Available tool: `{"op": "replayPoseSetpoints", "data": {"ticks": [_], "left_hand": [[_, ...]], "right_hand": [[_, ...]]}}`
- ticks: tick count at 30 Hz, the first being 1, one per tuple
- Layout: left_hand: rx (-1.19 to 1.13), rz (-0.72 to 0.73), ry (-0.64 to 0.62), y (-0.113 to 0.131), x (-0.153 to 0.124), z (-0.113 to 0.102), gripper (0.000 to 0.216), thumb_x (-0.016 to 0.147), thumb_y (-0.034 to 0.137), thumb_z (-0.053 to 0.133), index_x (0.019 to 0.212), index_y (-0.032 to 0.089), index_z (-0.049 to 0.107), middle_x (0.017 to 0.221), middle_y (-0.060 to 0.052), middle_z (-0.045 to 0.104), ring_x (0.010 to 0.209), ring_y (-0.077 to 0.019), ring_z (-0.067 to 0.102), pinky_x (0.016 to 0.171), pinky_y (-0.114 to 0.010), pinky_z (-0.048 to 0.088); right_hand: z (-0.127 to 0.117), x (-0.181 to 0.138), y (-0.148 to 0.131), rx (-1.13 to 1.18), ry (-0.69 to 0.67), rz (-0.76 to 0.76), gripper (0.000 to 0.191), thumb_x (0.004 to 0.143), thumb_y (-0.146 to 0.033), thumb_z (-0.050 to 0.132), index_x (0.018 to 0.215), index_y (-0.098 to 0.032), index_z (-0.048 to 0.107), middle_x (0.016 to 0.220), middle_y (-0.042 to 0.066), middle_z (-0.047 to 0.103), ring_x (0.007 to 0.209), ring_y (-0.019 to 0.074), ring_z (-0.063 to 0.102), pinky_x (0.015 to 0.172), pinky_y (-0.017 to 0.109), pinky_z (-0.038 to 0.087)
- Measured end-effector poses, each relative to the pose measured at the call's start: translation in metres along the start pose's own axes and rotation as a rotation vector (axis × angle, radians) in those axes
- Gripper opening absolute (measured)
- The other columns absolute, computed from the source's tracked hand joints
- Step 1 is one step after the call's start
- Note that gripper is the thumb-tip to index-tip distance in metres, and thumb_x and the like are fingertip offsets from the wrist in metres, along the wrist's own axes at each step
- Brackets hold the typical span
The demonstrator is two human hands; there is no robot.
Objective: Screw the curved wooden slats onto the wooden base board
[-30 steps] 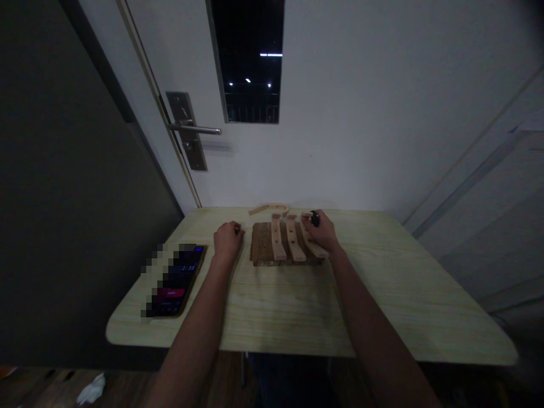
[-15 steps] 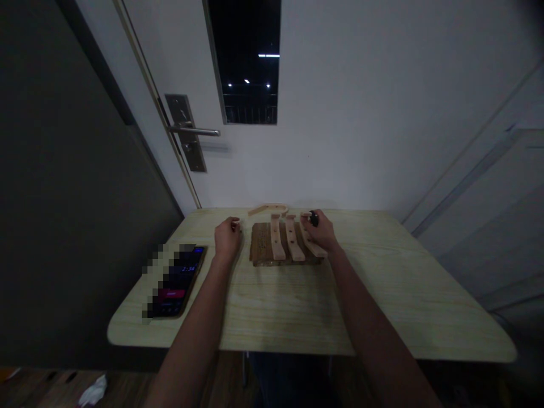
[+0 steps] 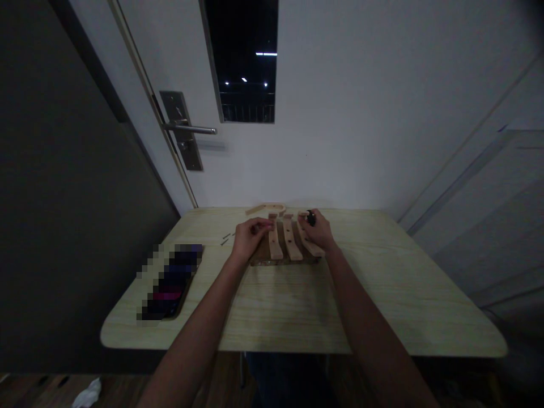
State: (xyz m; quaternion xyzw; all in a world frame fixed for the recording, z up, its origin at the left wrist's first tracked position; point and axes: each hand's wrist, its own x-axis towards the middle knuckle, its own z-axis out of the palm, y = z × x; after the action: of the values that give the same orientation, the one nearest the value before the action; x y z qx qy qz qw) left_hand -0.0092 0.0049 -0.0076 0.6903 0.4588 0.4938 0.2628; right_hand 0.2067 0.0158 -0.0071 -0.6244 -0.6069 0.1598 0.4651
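Note:
My left hand [image 3: 249, 239] is over the left side of a dark brown wooden board [image 3: 260, 256], fingers pinched at the upper part of the left pale wooden hook [image 3: 276, 246]. Whatever sits between those fingertips is too small to make out. The middle wooden hook [image 3: 292, 241] lies beside it on the board, with screw holes showing. At the board's right side my right hand [image 3: 321, 232] is closed around a small black object [image 3: 311, 217] of unclear kind. Its fingers also touch the right wooden hook [image 3: 311, 246], partly covering it.
Several loose screws [image 3: 225, 239] lie left of my left hand. Behind the board is another curved wooden piece [image 3: 267, 207]. A phone [image 3: 181, 283], partly pixelated, lies on the table's [image 3: 382, 294] left. A white door [image 3: 323, 141] stands right behind the table.
My left hand has moved right, from the bare tabletop to the left hook, uncovering screws on the table. My right hand stays at the right hook with the black object.

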Motion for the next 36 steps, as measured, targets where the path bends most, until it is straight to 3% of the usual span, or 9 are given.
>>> {"op": "replayPoseSetpoints", "data": {"ticks": [5,19,36], "left_hand": [[0.123,0.054,-0.022,-0.0004,0.0006,-0.0005,0.014,0.081,0.026,0.064,0.09,0.021,0.073,0.094,-0.003,0.075,0.09,-0.0191,0.067,0.086,-0.033,0.05],[0.363,0.288,-0.132,-0.0013,0.0022,-0.0016,0.018,0.086,0.022,0.059,0.098,0.021,0.072,0.094,-0.004,0.074,0.088,-0.0184,0.066,0.083,-0.032,0.049],[0.496,0.32,-0.152,0.0013,0.0003,-0.0025,0.021,0.089,0.032,0.055,0.098,0.02,0.07,0.092,-0.006,0.072,0.088,-0.021,0.065,0.082,-0.037,0.046]], "right_hand": [[0.0008,0.0005,0.0022,0.016,0.002,-0.034,0.03,0.072,-0.052,0.052,0.078,-0.022,0.05,0.071,0.003,0.06,0.065,0.0169,0.052,0.06,0.027,0.038],[-0.0005,-0.0004,0.0003,0.039,-0.004,-0.031,0.03,0.071,-0.05,0.054,0.079,-0.021,0.051,0.07,0.003,0.059,0.066,0.0168,0.052,0.062,0.028,0.039],[0.0001,-0.0007,-0.0004,0.05,0.005,-0.034,0.029,0.073,-0.049,0.054,0.08,-0.021,0.052,0.072,0.004,0.062,0.068,0.0169,0.054,0.063,0.029,0.041]]}}
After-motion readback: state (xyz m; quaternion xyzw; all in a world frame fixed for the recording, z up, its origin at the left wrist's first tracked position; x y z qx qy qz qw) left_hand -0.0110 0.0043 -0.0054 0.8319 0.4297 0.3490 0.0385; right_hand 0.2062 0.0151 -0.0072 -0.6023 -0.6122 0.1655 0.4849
